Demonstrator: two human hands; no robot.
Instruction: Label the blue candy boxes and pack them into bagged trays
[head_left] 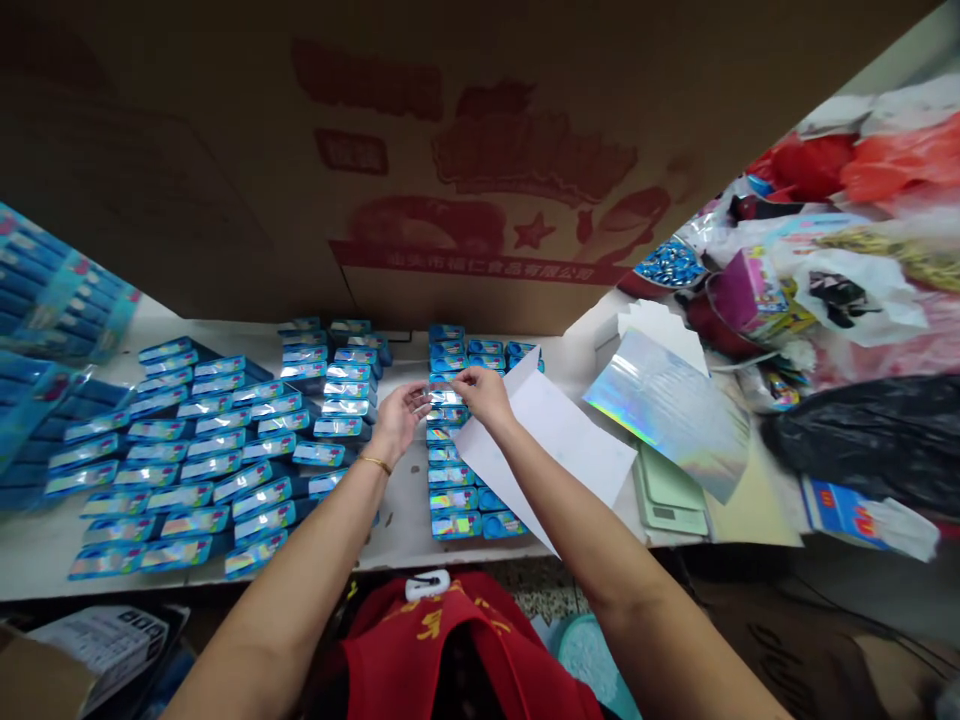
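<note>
In the head view, my left hand is at the left end of a shiny strip on a small blue box in the middle column. Its fingers are bent but apart. My right hand reaches the same strip from the right, thumb and fingertips pinched together over it. Whatever lies between those fingertips is too small to make out. Around the hands stand small blue boxes in a column, with shiny strips on their ends. A white sheet lies under my right forearm, partly over the boxes.
Rows of similar blue boxes fill the table's left side. A big cardboard carton forms a wall behind. On the right lie a silvery rainbow sheet, a pale green scale, a black bag and a bowl of blue wrapped pieces.
</note>
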